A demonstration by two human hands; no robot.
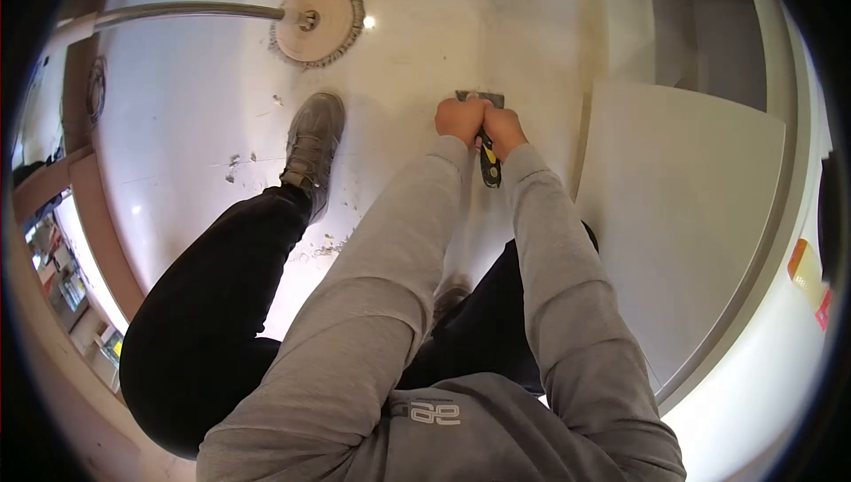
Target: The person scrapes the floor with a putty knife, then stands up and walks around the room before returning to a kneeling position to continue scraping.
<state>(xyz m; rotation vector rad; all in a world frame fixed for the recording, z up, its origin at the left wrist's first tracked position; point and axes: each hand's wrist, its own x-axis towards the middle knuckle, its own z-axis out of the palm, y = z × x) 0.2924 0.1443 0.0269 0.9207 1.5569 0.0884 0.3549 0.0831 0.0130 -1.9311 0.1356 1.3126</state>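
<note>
Both my hands are wrapped round a scraper (490, 168) with a black and yellow handle. Its wide dark blade points away from me, low over the pale floor (399, 47). My left hand (461, 118) is closed near the blade end. Pressed up against it, my right hand (503, 130) closes on the handle from the other side. The handle's butt sticks out below my hands, and its middle is hidden by my fingers.
A round fringed mop head (312, 28) on a metal pole lies at the upper left. Small debris (232, 169) is scattered near my grey shoe (310, 145). A white panel (683, 207) stands on the right, and shelves with goods (66, 278) are on the left.
</note>
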